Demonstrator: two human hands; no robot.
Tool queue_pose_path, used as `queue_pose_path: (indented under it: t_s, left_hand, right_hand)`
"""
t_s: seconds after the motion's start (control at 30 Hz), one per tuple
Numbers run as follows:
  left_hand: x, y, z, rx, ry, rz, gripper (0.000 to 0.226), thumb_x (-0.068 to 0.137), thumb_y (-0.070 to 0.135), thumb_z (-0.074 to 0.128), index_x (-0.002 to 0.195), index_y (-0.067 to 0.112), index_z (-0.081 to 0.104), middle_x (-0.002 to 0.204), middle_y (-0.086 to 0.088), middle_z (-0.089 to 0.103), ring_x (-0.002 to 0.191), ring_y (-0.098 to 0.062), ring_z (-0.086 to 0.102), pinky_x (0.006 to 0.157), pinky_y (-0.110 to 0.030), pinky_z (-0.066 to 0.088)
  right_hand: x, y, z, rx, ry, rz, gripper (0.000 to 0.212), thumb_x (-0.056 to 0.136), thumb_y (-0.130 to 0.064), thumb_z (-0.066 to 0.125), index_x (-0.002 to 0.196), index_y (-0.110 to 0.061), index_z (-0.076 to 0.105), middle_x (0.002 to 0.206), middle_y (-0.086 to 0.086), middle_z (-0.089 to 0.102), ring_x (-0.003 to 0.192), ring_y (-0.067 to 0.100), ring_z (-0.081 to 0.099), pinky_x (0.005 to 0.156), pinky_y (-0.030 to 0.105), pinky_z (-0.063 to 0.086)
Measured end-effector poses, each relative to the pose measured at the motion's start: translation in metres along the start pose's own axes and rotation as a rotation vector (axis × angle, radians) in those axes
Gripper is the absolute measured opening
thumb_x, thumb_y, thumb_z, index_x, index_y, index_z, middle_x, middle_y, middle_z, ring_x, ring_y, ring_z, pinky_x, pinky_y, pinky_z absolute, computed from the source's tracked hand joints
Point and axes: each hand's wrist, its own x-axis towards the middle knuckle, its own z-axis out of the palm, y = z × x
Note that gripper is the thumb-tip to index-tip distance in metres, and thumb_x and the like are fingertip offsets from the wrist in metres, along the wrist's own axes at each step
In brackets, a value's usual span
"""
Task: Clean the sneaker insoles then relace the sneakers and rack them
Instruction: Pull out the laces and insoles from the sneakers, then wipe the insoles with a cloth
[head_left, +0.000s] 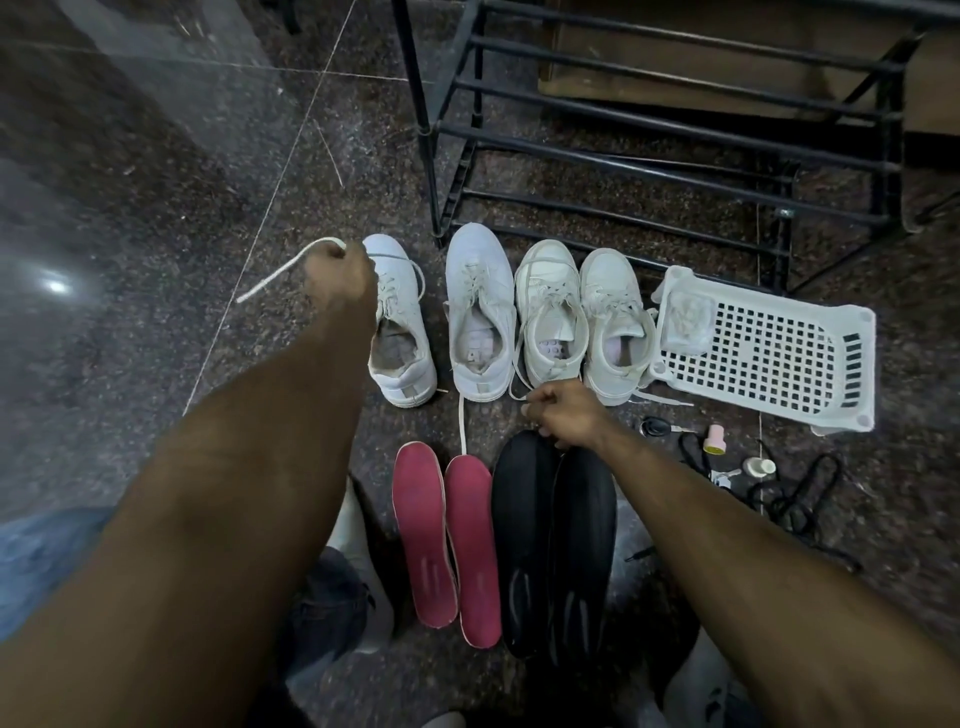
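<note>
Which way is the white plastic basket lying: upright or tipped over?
Tipped over. The white plastic basket lies on its side on the floor, its perforated base facing the camera, beside the rightmost sneaker.

left hand (340, 275) fisted, raised, right hand (563, 415) curled, low

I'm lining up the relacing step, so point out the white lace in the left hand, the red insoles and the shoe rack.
white lace (270, 280): head view, on the loose stretch left of the hand.
red insoles (423, 530): head view, middle of the left insole.
shoe rack (623, 176): head view, on a lower black bar.
</note>
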Motion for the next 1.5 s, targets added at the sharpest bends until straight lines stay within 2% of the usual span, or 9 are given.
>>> queue_pose_path:
  t_s: [0.17, 0.33, 0.47, 0.6, 0.7, 0.93, 1.13, 1.33, 1.5]
  left_hand:
    - [-0.065, 0.014, 0.004, 0.387, -0.371, -0.047, 0.035, 0.087, 0.02, 0.056, 0.115, 0.0, 0.064, 0.119, -0.019, 0.064, 0.114, -0.036, 0.059, 0.083, -0.036, 0.049]
    - [-0.116, -0.013, 0.009, 0.489, -0.334, 0.077, 0.028, 0.086, 0.02, 0.056, 0.111, 0.017, 0.068, 0.109, -0.008, 0.067, 0.105, -0.026, 0.06, 0.091, -0.028, 0.045]
    - [-0.161, -0.061, 0.009, 0.518, -0.449, 0.125, 0.035, 0.082, 0.022, 0.055, 0.112, 0.01, 0.068, 0.112, -0.016, 0.068, 0.107, -0.034, 0.062, 0.093, -0.035, 0.048]
    - [-0.208, -0.126, 0.003, 0.669, -0.629, 0.028, 0.026, 0.082, 0.021, 0.058, 0.092, 0.003, 0.073, 0.097, -0.023, 0.07, 0.095, -0.037, 0.065, 0.083, -0.041, 0.051]
    - [-0.235, -0.162, -0.002, 0.703, -0.689, -0.066, 0.027, 0.078, 0.023, 0.062, 0.09, 0.002, 0.072, 0.093, -0.022, 0.069, 0.09, -0.033, 0.066, 0.078, -0.037, 0.049]
    - [-0.246, -0.172, 0.007, 0.732, -0.601, -0.102, 0.029, 0.088, 0.011, 0.06, 0.112, -0.006, 0.063, 0.113, -0.027, 0.064, 0.107, -0.039, 0.059, 0.083, -0.033, 0.042]
    - [-0.231, -0.17, 0.017, 0.77, -0.576, -0.144, 0.033, 0.087, 0.02, 0.061, 0.11, -0.003, 0.061, 0.106, -0.022, 0.063, 0.102, -0.036, 0.06, 0.074, -0.029, 0.036]
    - [-0.227, -0.173, 0.016, 0.78, -0.593, -0.181, 0.027, 0.083, 0.024, 0.063, 0.1, 0.003, 0.066, 0.092, -0.016, 0.067, 0.086, -0.029, 0.063, 0.073, -0.03, 0.042]
    - [-0.224, -0.172, 0.017, 0.795, -0.603, -0.182, 0.026, 0.085, 0.024, 0.062, 0.101, 0.005, 0.065, 0.097, -0.016, 0.067, 0.095, -0.032, 0.064, 0.075, -0.029, 0.041]
  right_hand:
    - [-0.004, -0.001, 0.004, -0.026, 0.0, -0.004, 0.016, 0.086, -0.022, 0.069, 0.074, -0.031, 0.063, 0.073, -0.006, 0.062, 0.078, 0.017, 0.063, 0.057, 0.025, 0.049]
    - [-0.024, 0.016, 0.003, -0.01, 0.012, 0.029, 0.014, 0.089, -0.02, 0.066, 0.101, -0.014, 0.068, 0.073, -0.002, 0.059, 0.077, 0.018, 0.058, 0.056, 0.022, 0.043]
    - [-0.044, 0.05, 0.01, 0.022, 0.06, 0.141, 0.005, 0.089, -0.022, 0.066, 0.084, -0.021, 0.065, 0.075, 0.008, 0.063, 0.065, 0.021, 0.058, 0.051, 0.03, 0.046]
    - [-0.069, 0.086, 0.014, -0.036, 0.054, 0.205, 0.005, 0.087, -0.022, 0.068, 0.086, -0.018, 0.071, 0.059, -0.008, 0.053, 0.052, 0.008, 0.049, 0.048, 0.019, 0.04]
    - [-0.079, 0.111, 0.007, -0.049, 0.086, 0.287, 0.026, 0.084, -0.02, 0.069, 0.06, -0.021, 0.06, 0.059, -0.005, 0.054, 0.06, 0.017, 0.054, 0.058, 0.027, 0.046]
    - [-0.064, 0.122, -0.063, -0.077, 0.351, 0.313, 0.024, 0.08, -0.013, 0.055, 0.095, -0.009, 0.074, 0.096, 0.009, 0.07, 0.094, 0.033, 0.066, 0.085, 0.037, 0.055]
    - [-0.017, 0.075, -0.143, -0.068, 0.716, 0.205, 0.021, 0.092, -0.017, 0.055, 0.104, -0.015, 0.072, 0.105, 0.013, 0.071, 0.096, 0.031, 0.067, 0.073, 0.027, 0.046]
    - [0.025, 0.05, -0.169, -0.167, 0.7, 0.121, 0.044, 0.092, -0.031, 0.059, 0.134, -0.02, 0.052, 0.123, 0.01, 0.065, 0.111, 0.031, 0.061, 0.084, 0.033, 0.046]
    - [0.046, 0.055, -0.164, -0.285, 0.611, 0.154, 0.042, 0.091, -0.024, 0.061, 0.132, -0.018, 0.055, 0.126, 0.012, 0.062, 0.113, 0.032, 0.06, 0.081, 0.03, 0.044]
